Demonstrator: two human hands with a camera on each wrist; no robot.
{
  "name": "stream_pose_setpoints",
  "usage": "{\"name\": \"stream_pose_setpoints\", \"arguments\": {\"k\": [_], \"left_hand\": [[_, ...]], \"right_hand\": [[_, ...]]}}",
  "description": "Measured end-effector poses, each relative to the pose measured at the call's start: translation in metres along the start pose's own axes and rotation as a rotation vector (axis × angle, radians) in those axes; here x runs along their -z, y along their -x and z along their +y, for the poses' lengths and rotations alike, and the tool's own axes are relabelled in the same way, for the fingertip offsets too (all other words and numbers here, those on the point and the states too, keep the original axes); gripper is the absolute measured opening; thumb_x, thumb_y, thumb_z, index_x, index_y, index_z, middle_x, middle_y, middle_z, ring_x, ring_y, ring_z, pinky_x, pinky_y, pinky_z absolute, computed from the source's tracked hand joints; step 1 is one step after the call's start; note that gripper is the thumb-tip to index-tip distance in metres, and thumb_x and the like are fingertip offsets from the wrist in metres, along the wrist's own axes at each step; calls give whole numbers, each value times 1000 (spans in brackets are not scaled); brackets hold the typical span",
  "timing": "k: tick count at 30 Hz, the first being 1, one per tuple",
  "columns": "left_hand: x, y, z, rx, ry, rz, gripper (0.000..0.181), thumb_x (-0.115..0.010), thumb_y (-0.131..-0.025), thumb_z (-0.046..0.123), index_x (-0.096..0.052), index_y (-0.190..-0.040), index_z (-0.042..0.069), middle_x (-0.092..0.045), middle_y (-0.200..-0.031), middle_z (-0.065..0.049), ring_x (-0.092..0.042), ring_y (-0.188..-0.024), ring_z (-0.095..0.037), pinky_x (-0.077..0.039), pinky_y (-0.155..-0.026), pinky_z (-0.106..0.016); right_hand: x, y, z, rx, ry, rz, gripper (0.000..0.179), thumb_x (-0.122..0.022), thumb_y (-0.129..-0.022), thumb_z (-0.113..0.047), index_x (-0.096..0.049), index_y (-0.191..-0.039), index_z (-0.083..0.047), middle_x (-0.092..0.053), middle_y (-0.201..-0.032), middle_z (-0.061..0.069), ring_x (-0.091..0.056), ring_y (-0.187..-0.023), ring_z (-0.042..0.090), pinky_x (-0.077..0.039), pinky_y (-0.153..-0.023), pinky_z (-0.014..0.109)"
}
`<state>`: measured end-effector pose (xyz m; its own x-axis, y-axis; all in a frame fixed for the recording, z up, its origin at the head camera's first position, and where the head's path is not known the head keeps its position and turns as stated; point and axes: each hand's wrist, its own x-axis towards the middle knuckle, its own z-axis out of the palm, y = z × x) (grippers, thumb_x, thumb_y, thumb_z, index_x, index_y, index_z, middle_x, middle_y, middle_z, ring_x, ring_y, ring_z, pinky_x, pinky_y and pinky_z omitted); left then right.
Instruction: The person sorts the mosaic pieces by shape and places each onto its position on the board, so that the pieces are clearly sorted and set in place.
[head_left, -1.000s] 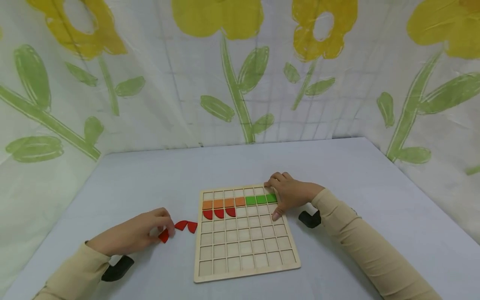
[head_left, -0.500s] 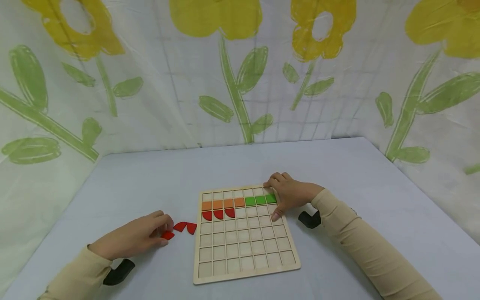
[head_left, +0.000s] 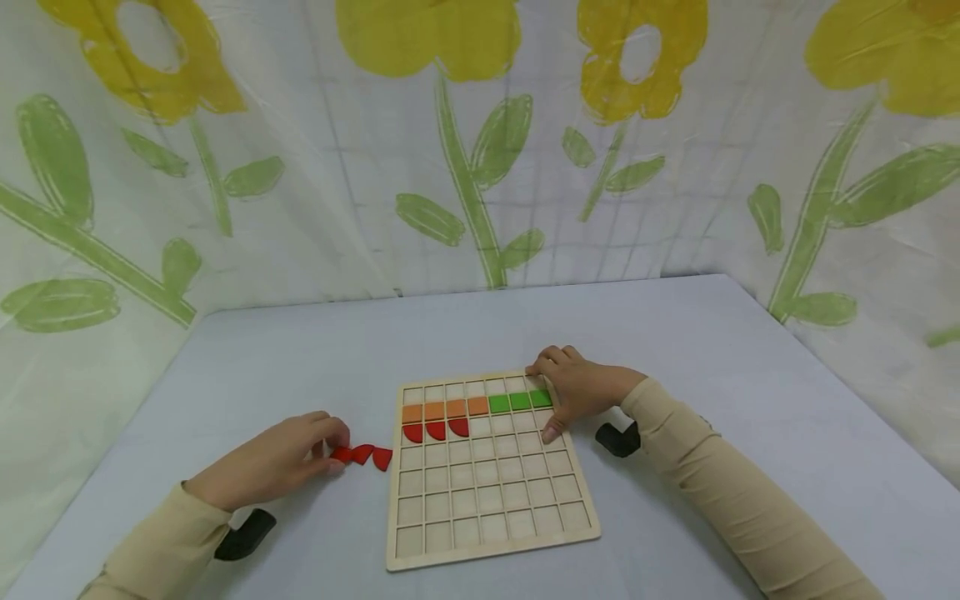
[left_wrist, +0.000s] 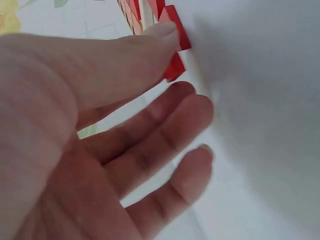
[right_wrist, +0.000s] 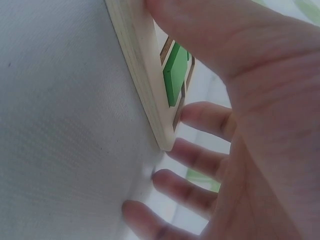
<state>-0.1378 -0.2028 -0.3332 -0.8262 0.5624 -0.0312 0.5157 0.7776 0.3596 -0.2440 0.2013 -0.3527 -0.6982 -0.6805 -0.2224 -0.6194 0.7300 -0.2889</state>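
Observation:
My left hand (head_left: pixel 281 457) is left of the wooden grid board (head_left: pixel 490 499), its thumb and forefinger pinching a red quarter-circle tile (head_left: pixel 341 455) low over the tabletop. Two more red tiles (head_left: pixel 382 458) lie between that hand and the board. In the left wrist view the thumb covers part of the red (left_wrist: pixel 175 69), and the other fingers are spread loosely. My right hand (head_left: pixel 577 385) holds the board's far right corner, thumb on top and fingers at the far edge. Close to it, a green square tile (right_wrist: pixel 175 80) shows in the right wrist view.
On the board, orange squares (head_left: pixel 456 408) and green squares (head_left: pixel 520 401) fill the second row. Three red quarter circles (head_left: pixel 436 430) sit at the left of the row below. A flower-patterned curtain (head_left: pixel 315 208) hangs behind the white table (head_left: pixel 300 350).
My left hand has shifted slightly right and away from me with the red tile, which now sits beside the two loose ones. The right hand stays on the board's corner.

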Motion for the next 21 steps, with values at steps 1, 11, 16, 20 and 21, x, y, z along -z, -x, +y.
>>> {"name": "stream_pose_setpoints", "arguments": {"k": [1, 11, 16, 20, 21], "left_hand": [[1, -2, 1, -11, -3, 14, 17, -74, -83, 11, -65, -96, 15, -58, -90, 10, -50, -76, -2, -49, -66, -22], [0, -35, 20, -104, -24, 101, 24, -72, -84, 6, -63, -107, 11, -60, -99, 6, -55, -82, -6, -53, -71, -26], [-3, -65, 35, -143, -60, 43, 29, -71, -85, 5, -63, -113, 9, -60, -100, 5, -58, -87, -11, -54, -76, -29], [-6, -88, 47, -167, -81, -3, 27, -69, -87, 5, -64, -113, 10, -62, -100, 4, -59, -89, -12, -53, -80, -30], [-7, -92, 50, -172, -86, -15, 27, -68, -88, 6, -64, -114, 11, -62, -100, 4, -59, -89, -11, -53, -80, -29]], "right_hand": [[0, 0, 0, -1, 2, -1, 102, -75, -65, -65, -38, -141, -7, -32, -143, 14, -33, -123, 30, -38, -101, 46], [0, 1, 2, -6, -4, -6, 102, -75, -65, -64, -37, -141, -7, -32, -143, 13, -34, -121, 29, -38, -100, 44], [-1, 0, 2, -13, -10, -7, 102, -76, -66, -63, -37, -142, -8, -32, -143, 12, -33, -122, 28, -38, -101, 43], [0, -1, 1, -12, -9, -12, 102, -76, -65, -64, -37, -142, -8, -32, -143, 13, -34, -121, 28, -38, -100, 44], [1, -1, 1, -12, -8, -15, 102, -76, -65, -64, -37, -141, -8, -32, -143, 13, -34, -120, 28, -38, -100, 44]]}}
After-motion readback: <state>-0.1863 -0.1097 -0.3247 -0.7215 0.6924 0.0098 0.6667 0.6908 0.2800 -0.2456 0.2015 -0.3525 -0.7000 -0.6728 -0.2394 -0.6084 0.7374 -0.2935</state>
